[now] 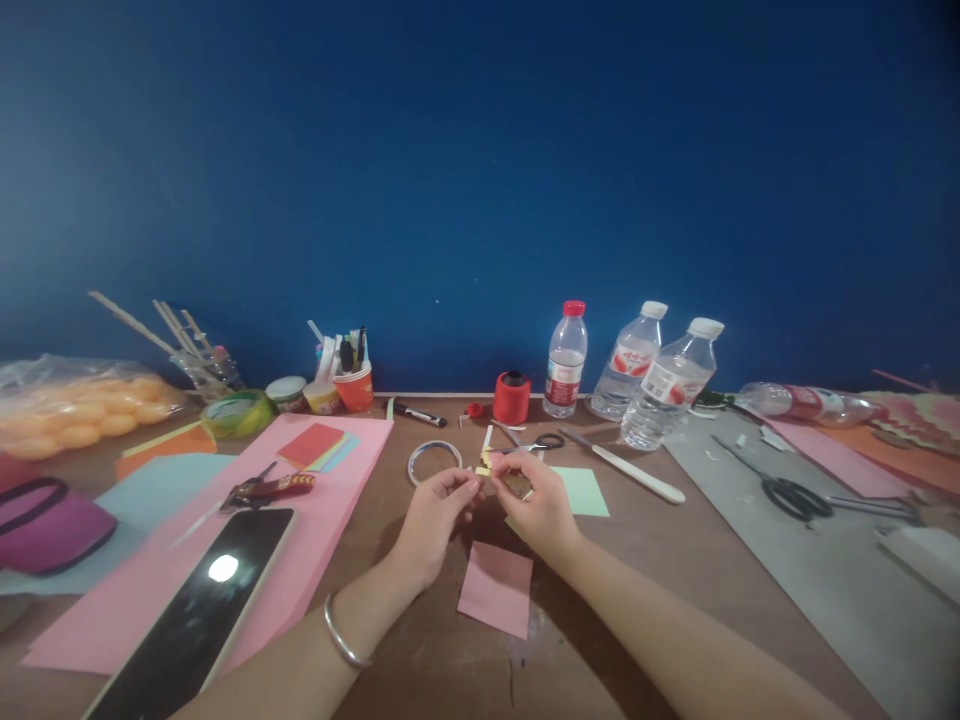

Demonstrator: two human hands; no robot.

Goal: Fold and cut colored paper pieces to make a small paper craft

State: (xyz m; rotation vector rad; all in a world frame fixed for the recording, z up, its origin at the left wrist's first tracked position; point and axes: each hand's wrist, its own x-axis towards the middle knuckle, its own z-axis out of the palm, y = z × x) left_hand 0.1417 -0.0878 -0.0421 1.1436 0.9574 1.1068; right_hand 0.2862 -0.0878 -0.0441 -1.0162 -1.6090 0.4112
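My left hand (437, 515) and my right hand (541, 505) meet over the middle of the brown table, fingertips pinched close together. Between them is a small folded piece of yellow paper (484, 467), held by both; its lower part is hidden behind the fingers. Just beyond lies a pair of scissors (546, 443). A light green paper square (589, 492) lies partly behind my right hand. Nearer to me, a pink paper square (496, 588) rests flat between my forearms. To the left of the fingertips is a ring-shaped roll of tape (412, 462).
Three bottles, one with a red cap (574, 309), stand at the back right. A white-handled knife (637, 474) lies before them. A red spool (511, 398) and a cup of pens (354, 388) stand behind. On the left, a phone (202, 610) overlaps pink sheets (330, 480).
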